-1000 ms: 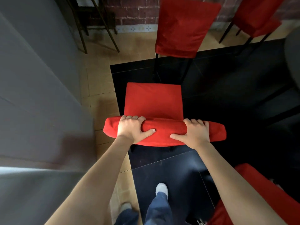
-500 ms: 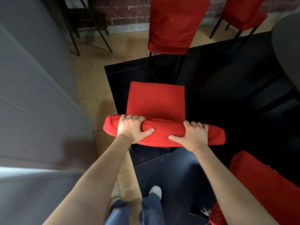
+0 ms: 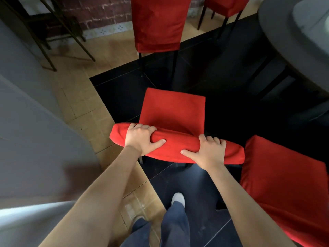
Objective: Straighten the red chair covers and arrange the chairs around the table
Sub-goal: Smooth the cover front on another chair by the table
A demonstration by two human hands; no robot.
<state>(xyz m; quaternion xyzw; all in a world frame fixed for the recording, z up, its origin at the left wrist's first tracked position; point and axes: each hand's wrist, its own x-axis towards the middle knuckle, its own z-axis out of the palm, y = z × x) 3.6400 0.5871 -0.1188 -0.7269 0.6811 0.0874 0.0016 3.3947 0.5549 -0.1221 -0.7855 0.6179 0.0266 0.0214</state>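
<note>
Chair (image 3: 171, 111) in a red cover stands on dark floor near the table (image 3: 292, 41), seat pointing away, its backrest top gripped by the left hand (image 3: 142, 139) and right hand (image 3: 209, 151), fingers curled over the far edge, thumbs on the near face

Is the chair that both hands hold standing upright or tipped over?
Upright: the chair shows its seat flat below the backrest top, which both hands grip.

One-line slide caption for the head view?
Both hands, left and right, grip the red-covered chair back beside the table.
</note>
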